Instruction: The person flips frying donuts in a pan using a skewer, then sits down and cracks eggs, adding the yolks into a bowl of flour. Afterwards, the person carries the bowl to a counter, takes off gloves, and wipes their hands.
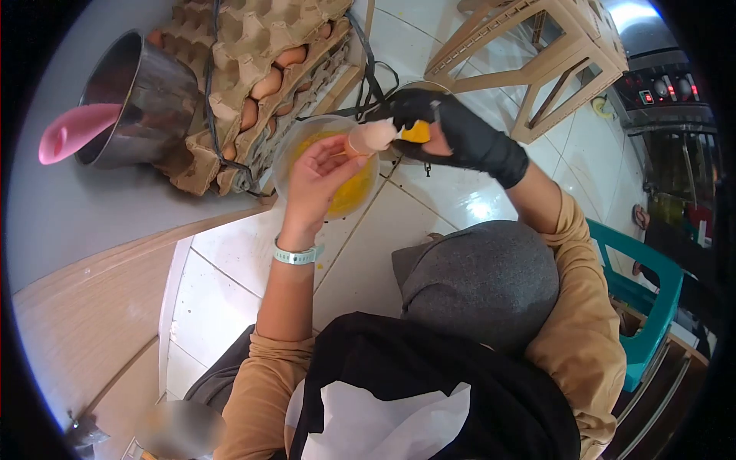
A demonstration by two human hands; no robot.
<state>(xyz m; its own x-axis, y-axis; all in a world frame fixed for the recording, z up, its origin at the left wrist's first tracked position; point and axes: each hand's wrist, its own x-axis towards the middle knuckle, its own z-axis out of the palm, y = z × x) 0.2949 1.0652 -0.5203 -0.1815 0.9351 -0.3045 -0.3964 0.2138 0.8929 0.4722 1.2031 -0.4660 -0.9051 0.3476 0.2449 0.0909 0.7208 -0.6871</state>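
My bare left hand (320,175) pinches a pale brown eggshell (369,138), its broken edge turned to the right. On my right hand (460,134) is a black glove, its fingers curled around another brown eggshell piece (438,142). Bright yellow yolk (416,132) shows between the two shell parts. Below my left hand a translucent bowl (282,157) contains yellow liquid egg (354,192). Partly hidden behind my right hand is the rim of another round container (425,86).
Stacked cardboard egg trays (253,46) with several brown eggs (267,83) stand at upper left. Beside them a metal pot (157,100) has a pink-handled utensil (80,134) in it. A wooden stool (529,54) is ahead right; a green plastic chair (663,287) stands to the right.
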